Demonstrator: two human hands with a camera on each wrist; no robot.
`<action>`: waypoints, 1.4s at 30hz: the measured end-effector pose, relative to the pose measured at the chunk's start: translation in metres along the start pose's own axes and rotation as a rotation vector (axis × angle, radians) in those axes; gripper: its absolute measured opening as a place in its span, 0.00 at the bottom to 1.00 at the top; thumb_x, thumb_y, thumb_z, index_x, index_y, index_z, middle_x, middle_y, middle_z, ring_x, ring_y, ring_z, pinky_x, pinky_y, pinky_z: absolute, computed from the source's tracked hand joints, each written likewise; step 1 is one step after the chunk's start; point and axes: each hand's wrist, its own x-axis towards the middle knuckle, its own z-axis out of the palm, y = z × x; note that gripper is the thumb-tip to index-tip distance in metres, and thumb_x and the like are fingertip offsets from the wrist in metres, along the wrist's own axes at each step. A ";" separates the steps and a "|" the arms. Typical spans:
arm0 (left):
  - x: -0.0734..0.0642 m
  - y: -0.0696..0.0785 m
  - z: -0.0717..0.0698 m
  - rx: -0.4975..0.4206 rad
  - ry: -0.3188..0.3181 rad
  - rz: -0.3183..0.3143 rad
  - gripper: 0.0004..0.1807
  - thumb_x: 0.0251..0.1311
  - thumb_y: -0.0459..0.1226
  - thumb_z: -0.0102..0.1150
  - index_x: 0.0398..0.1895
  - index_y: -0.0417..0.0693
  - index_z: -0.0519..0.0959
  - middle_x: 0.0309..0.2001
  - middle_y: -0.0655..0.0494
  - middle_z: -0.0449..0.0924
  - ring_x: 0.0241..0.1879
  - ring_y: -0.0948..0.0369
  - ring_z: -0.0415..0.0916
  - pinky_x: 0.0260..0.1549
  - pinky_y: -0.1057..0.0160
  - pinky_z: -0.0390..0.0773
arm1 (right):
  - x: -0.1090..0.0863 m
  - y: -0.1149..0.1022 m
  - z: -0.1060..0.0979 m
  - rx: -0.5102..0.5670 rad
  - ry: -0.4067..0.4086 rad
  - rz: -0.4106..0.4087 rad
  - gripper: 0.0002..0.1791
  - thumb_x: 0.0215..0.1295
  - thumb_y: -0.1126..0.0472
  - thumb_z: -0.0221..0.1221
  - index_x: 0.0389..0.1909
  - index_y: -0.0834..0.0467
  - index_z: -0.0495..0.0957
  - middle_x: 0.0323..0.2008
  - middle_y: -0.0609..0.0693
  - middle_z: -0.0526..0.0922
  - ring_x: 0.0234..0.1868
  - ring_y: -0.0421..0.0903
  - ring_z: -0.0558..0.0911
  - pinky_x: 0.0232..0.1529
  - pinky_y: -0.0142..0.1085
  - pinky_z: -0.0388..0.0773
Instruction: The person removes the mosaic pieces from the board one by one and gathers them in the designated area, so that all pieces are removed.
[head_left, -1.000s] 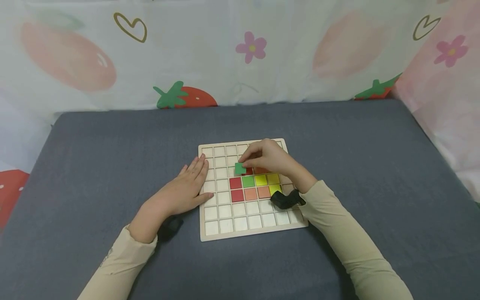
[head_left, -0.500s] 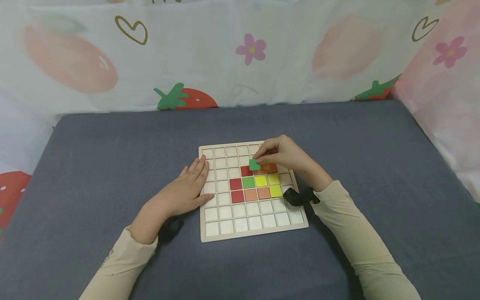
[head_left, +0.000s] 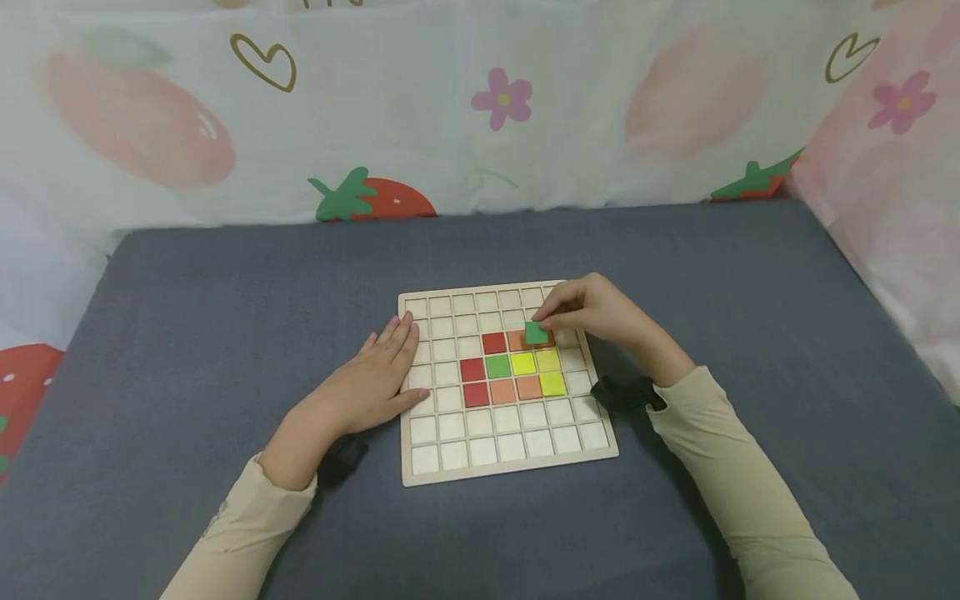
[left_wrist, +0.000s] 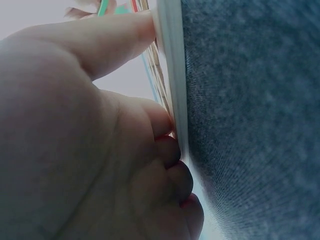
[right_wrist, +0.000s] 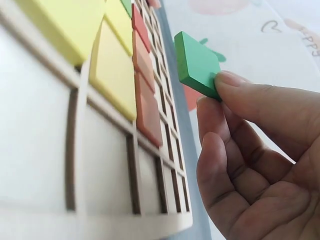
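Note:
A square wooden grid board lies on the dark cloth. My left hand rests flat on its left border, fingers spread; in the left wrist view the thumb and fingertips touch the board's edge. Between thumb and fingers, my right hand pinches a green square tile by one corner. It hangs tilted above the top row of coloured tiles, partly covering an orange tile. That row starts with a red tile. Below sit red, green, yellow and orange tiles in their cells.
A grey-blue cloth covers the table around the board. Behind it hangs a white curtain printed with fruit, hearts and flowers. Dark straps circle the wrists by the sleeve cuffs.
My right hand has carried the green tile rightward along the top row, from left of the red tile to over the orange tiles. The left hand stays in place.

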 end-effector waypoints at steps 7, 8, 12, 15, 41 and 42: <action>-0.002 0.002 0.001 -0.007 -0.003 -0.001 0.44 0.67 0.49 0.50 0.71 0.28 0.43 0.73 0.36 0.35 0.72 0.44 0.32 0.67 0.44 0.43 | -0.009 0.005 -0.007 0.045 0.022 0.013 0.06 0.60 0.70 0.62 0.37 0.66 0.84 0.39 0.56 0.82 0.39 0.45 0.80 0.41 0.36 0.78; -0.001 0.002 0.000 -0.008 -0.003 -0.002 0.44 0.67 0.49 0.50 0.71 0.28 0.43 0.73 0.36 0.35 0.72 0.44 0.32 0.67 0.44 0.43 | -0.009 0.005 -0.009 0.061 0.026 0.011 0.07 0.60 0.69 0.62 0.37 0.67 0.84 0.40 0.57 0.82 0.39 0.45 0.81 0.41 0.37 0.78; -0.001 0.002 -0.001 -0.008 -0.010 -0.009 0.47 0.65 0.51 0.52 0.71 0.29 0.41 0.73 0.37 0.34 0.72 0.45 0.31 0.67 0.44 0.43 | -0.011 0.007 -0.015 0.102 0.048 0.004 0.08 0.60 0.70 0.61 0.39 0.70 0.83 0.40 0.59 0.81 0.38 0.45 0.81 0.42 0.40 0.79; 0.001 0.003 -0.001 -0.013 -0.019 -0.009 0.49 0.64 0.52 0.53 0.72 0.30 0.41 0.74 0.38 0.33 0.72 0.46 0.30 0.67 0.44 0.42 | -0.014 0.009 -0.019 0.115 0.065 0.010 0.08 0.60 0.71 0.61 0.39 0.71 0.82 0.39 0.57 0.81 0.38 0.45 0.81 0.43 0.40 0.79; -0.002 -0.002 -0.005 -0.006 -0.063 -0.009 0.50 0.63 0.53 0.54 0.72 0.31 0.40 0.74 0.39 0.33 0.72 0.45 0.31 0.67 0.44 0.41 | -0.022 0.015 -0.036 0.130 0.096 -0.019 0.09 0.60 0.71 0.61 0.40 0.72 0.82 0.37 0.51 0.82 0.40 0.46 0.80 0.44 0.43 0.78; -0.002 -0.002 -0.005 -0.005 -0.065 -0.008 0.50 0.63 0.53 0.54 0.72 0.31 0.40 0.74 0.39 0.33 0.72 0.46 0.31 0.67 0.44 0.41 | -0.023 0.015 -0.036 0.128 0.095 -0.016 0.09 0.60 0.70 0.61 0.40 0.72 0.82 0.37 0.51 0.82 0.40 0.46 0.80 0.45 0.43 0.78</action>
